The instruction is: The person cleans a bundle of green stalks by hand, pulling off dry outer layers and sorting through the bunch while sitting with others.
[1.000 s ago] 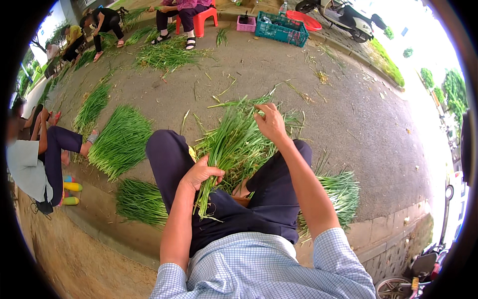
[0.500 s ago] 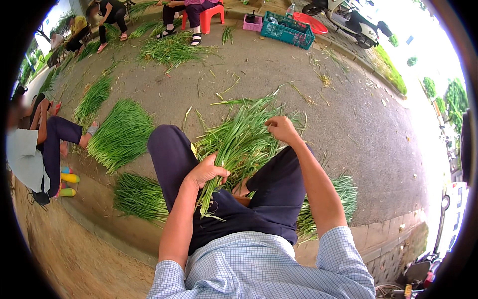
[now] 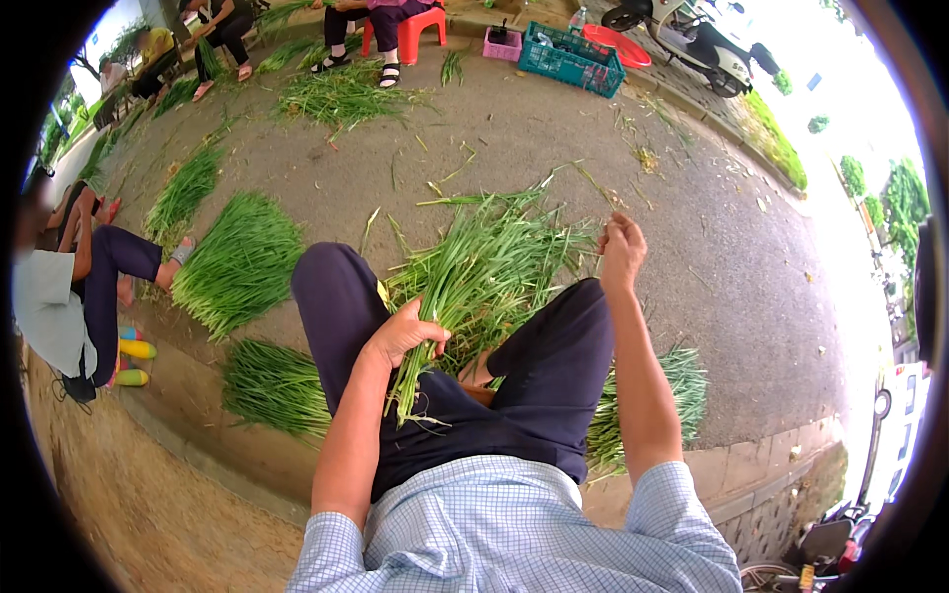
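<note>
My left hand [image 3: 403, 338] is closed around the root end of a bunch of garlic chives [image 3: 463, 272], held slanting between my knees. The leaves fan away from me over a loose heap of chives [image 3: 554, 252] on the pavement. Out to the right of that heap, my right hand [image 3: 623, 252] is raised clear of the bunch, its fingers curled together. Whatever its fingertips pinch, if anything, is too small to make out. Neat piles of chives lie beside me: a large one [image 3: 242, 262] beyond my left knee, another [image 3: 277, 385] by my left thigh, and one [image 3: 677, 390] by my right.
A seated person [image 3: 59, 296] is close on my left. Farther off, others sit by more chives [image 3: 336, 99], one on a red stool [image 3: 420, 35]. A teal crate [image 3: 568, 64], pink basket [image 3: 502, 44], red basin [image 3: 618, 44] and scooter [image 3: 707, 49] stand at far right.
My right hand has moved right, away from the bunch's leaves, to beyond the heap's edge. The left hand keeps its hold, shifted very slightly.
</note>
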A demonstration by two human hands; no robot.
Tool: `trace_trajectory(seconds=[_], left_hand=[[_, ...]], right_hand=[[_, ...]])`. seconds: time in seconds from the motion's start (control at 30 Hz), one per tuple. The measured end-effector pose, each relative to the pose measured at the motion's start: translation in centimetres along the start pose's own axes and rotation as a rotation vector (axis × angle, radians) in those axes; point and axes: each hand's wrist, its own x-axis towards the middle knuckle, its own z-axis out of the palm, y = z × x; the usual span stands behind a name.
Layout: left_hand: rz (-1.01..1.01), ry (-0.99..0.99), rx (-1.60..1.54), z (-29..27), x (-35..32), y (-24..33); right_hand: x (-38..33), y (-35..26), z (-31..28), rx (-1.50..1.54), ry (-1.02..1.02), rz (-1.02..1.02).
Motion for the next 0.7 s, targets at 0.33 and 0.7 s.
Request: trace_trajectory(seconds=[0.33,0.7], left_hand=[[-0.009,0.001,-0.019,0.5,-0.3,0.6],[-0.018,0.017,-0.002,0.3,-0.2,0.4]], right_hand=[[-11.0,3.4,2.4,-0.66,-0.836,-0.11],[-10.0,1.8,7.0,-0.581,-0.699,0.083]])
